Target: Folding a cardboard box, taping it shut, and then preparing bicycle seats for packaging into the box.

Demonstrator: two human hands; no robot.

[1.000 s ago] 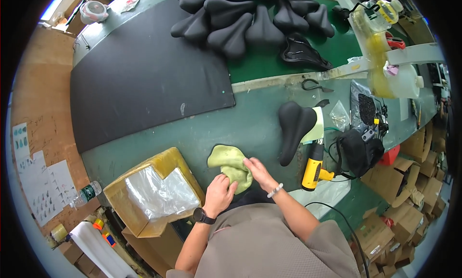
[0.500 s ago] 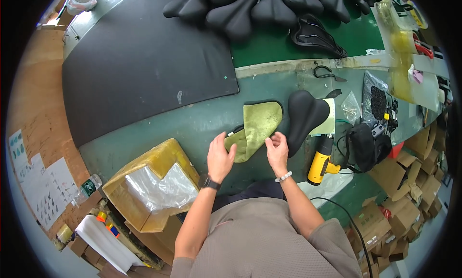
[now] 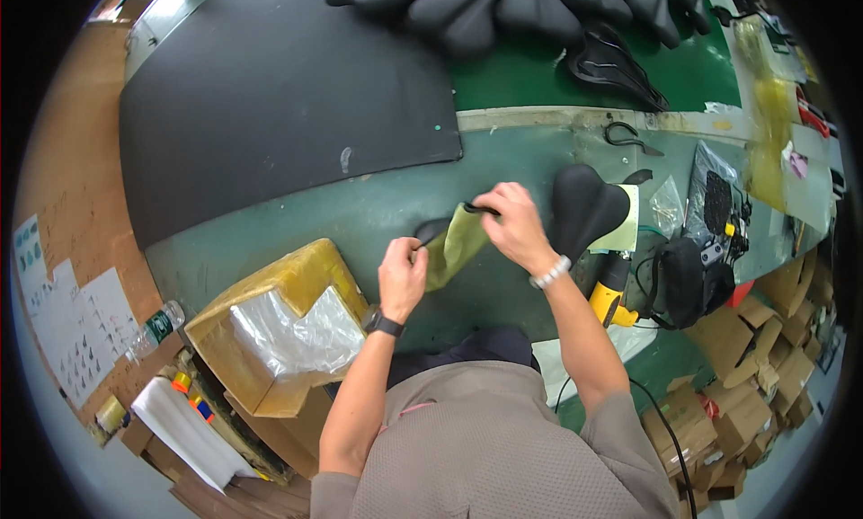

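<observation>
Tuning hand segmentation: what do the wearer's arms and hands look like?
Left hand and right hand are ungloved, forearms uncovered. Dark watch on the left wrist, pale beaded bracelet on the right. Short grey-brown sleeves. No cables or markings visible on either arm.

1. From the wearer's head, one wide fisheye view looks steeply down onto the worktop point(image 3: 378, 212).
2. It sits near: the shirt point(image 3: 494, 438) fills six o'clock.
3. It faces outward, toward twelve o'clock.

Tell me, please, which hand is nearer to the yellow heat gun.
Right: the right hand is up and left of the heat gun; the left hand is farther off to its left.
</observation>
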